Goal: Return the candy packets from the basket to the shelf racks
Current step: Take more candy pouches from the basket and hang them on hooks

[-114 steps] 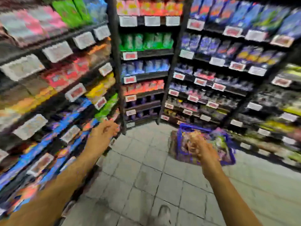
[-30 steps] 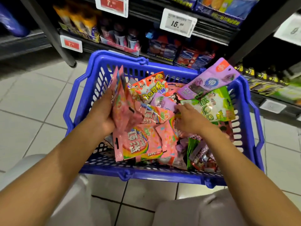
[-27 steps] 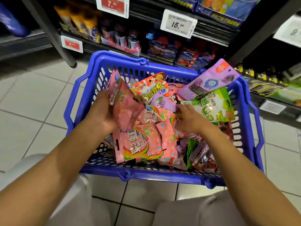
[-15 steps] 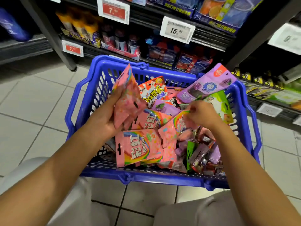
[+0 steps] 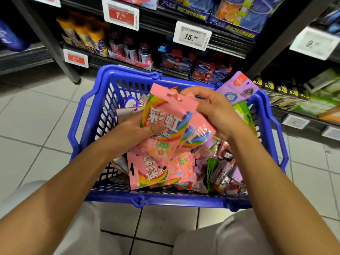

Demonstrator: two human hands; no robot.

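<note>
A blue plastic basket (image 5: 86, 115) stands on the tiled floor in front of me, full of candy packets. Over its middle my left hand (image 5: 136, 127) grips a stack of pink rainbow candy packets (image 5: 165, 124), thumb on the front one. My right hand (image 5: 215, 109) pinches the top right of the same stack, fingers curled over a second pink packet (image 5: 198, 133). More pink packets (image 5: 152, 172) lie below in the basket. A purple packet (image 5: 237, 87) leans on the far right rim, with a green packet (image 5: 244, 115) beside it and small purple wrapped candies (image 5: 222, 172) at the near right.
Dark shelf racks run behind the basket, holding boxed sweets (image 5: 209, 72) and tubes (image 5: 128, 48), with price tags (image 5: 192, 35) on the shelf edges. More shelving with yellow and green goods (image 5: 303, 100) stands to the right. My knees (image 5: 211, 236) are at the bottom edge.
My right hand has lifted a pink packet out of the basket and brought it against the stack in my left hand. The camera has moved closer to the basket.
</note>
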